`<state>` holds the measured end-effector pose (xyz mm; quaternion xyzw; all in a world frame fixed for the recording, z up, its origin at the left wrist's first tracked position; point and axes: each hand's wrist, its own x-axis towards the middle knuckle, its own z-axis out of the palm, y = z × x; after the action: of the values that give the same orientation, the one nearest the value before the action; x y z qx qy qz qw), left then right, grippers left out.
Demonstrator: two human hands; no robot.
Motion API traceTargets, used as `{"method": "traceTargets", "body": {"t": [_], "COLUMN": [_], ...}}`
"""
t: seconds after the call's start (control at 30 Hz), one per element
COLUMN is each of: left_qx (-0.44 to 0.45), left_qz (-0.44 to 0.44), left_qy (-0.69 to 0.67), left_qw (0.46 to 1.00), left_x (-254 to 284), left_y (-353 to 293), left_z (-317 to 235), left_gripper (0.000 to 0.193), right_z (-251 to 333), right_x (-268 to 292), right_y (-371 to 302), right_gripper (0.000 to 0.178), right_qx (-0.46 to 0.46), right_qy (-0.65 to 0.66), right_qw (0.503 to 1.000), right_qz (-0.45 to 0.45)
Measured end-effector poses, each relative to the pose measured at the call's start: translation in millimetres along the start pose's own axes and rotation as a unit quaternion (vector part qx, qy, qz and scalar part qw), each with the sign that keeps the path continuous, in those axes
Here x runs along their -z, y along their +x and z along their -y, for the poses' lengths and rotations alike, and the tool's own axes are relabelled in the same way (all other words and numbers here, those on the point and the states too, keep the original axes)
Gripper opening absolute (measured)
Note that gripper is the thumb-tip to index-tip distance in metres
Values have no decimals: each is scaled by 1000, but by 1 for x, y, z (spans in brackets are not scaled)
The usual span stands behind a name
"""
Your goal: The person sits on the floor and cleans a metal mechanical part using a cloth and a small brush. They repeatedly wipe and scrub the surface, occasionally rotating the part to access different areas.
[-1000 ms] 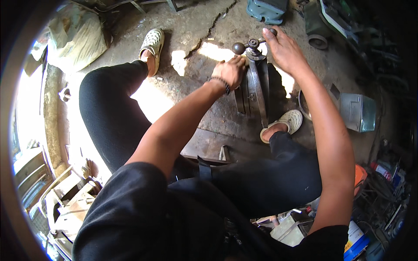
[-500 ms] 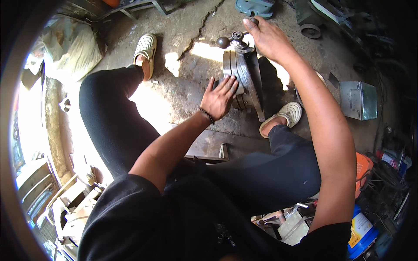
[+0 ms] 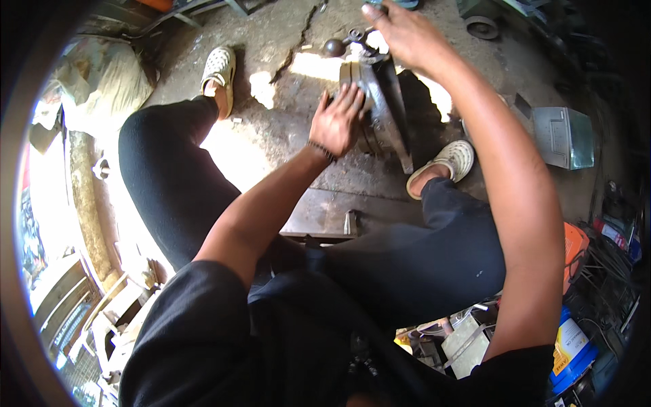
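Note:
A heavy round metal device (image 3: 386, 115), which looks like a rotary table with a thick disc and a flat base plate, stands on edge on the floor between my feet. My left hand (image 3: 334, 125) lies against the disc's left side, fingers stretched out and touching it. On top of the device sits a crank handle (image 3: 356, 35) with a dark ball knob (image 3: 333, 47) at its left end. My right hand (image 3: 405, 37) is closed round the crank's other end near the top of the view, hiding most of that grip.
A grey metal box (image 3: 550, 136) stands at the right, with a round metal wheel (image 3: 481, 27) beyond it. A pale plastic sack (image 3: 112, 85) is at the far left. Near my right elbow are an orange case (image 3: 575, 249) and a blue bucket (image 3: 573, 356).
The whole view has shifted, so the device appears higher. My left hand sits slightly farther up the disc. My right hand stays on the crank handle.

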<state>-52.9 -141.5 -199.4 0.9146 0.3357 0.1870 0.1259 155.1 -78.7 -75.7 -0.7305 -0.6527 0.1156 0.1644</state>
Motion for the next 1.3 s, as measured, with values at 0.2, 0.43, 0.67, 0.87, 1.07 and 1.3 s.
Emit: {"method": "traceTargets", "body": {"t": [0.2, 0.43, 0.67, 0.87, 1.07, 1.3], "left_qx": [-42, -111, 28, -58, -30, 21], "left_qz": [31, 111, 27, 80, 30, 46], "left_qy": [48, 46, 15, 32, 52, 14], "left_qw": [997, 986, 999, 995, 998, 999], "left_x": [5, 3, 3, 6, -1, 13], "left_y": [-1, -40, -12, -36, -8, -9], "left_z": [15, 11, -6, -8, 3, -2], "left_gripper": [49, 51, 47, 48, 48, 52], "right_z": [-2, 11, 38, 22, -2, 26], "right_x": [7, 10, 46, 35, 18, 25], "right_y": [15, 11, 2, 6, 9, 11], "right_gripper": [82, 86, 67, 83, 86, 88], "right_qx": [14, -10, -55, -25, 5, -8], "right_qy": [12, -12, 65, 13, 1, 35], "right_qw": [1000, 1000, 993, 997, 1000, 999], "right_qz": [-20, 12, 79, 68, 5, 17]}}
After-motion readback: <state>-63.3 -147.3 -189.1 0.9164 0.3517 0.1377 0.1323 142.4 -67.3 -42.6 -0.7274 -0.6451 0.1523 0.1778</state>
